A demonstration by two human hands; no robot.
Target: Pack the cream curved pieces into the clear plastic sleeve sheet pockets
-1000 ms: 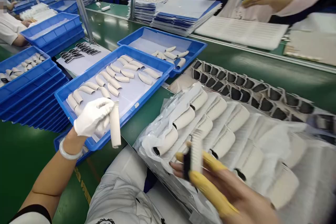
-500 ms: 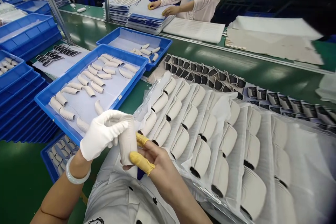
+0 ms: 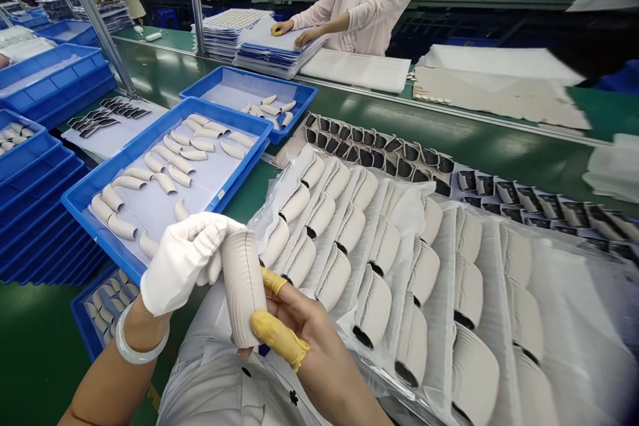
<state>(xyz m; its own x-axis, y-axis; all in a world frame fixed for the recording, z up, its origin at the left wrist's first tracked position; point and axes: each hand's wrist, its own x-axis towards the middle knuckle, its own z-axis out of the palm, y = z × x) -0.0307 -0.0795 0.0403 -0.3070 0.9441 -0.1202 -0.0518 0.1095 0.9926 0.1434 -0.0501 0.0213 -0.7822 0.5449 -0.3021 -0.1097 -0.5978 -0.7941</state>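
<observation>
Between my hands, in front of my lap, is a cream ribbed curved cover (image 3: pixel 243 296), held nearly upright with a thin dark line down its face. My left hand (image 3: pixel 182 259), in a white glove, pinches its upper end. My right hand (image 3: pixel 299 329), with yellow finger cots on thumb and finger, grips the lower right side; some of its fingers are hidden behind the piece. Beyond my left hand is a blue tray (image 3: pixel 74 203) with several smaller curved cream pieces (image 3: pixel 180 175). On my right, rows of similar cream covers (image 3: pixel 374 306) lie between white sheet dividers.
Stacked blue trays (image 3: pixel 40 213) stand at left, and a lower tray (image 3: pixel 82 339) sits near my left forearm. Dark-lined pieces (image 3: pixel 379 146) line the green bench. A metal post (image 3: pixel 112 46) rises at left. Across the bench, a co-worker's hands (image 3: pixel 299 33) rest on stacked sheets.
The cover has turned and come slightly closer, so its ribs and dark line show more plainly. Both hands keep hold of it. My view has shifted a little.
</observation>
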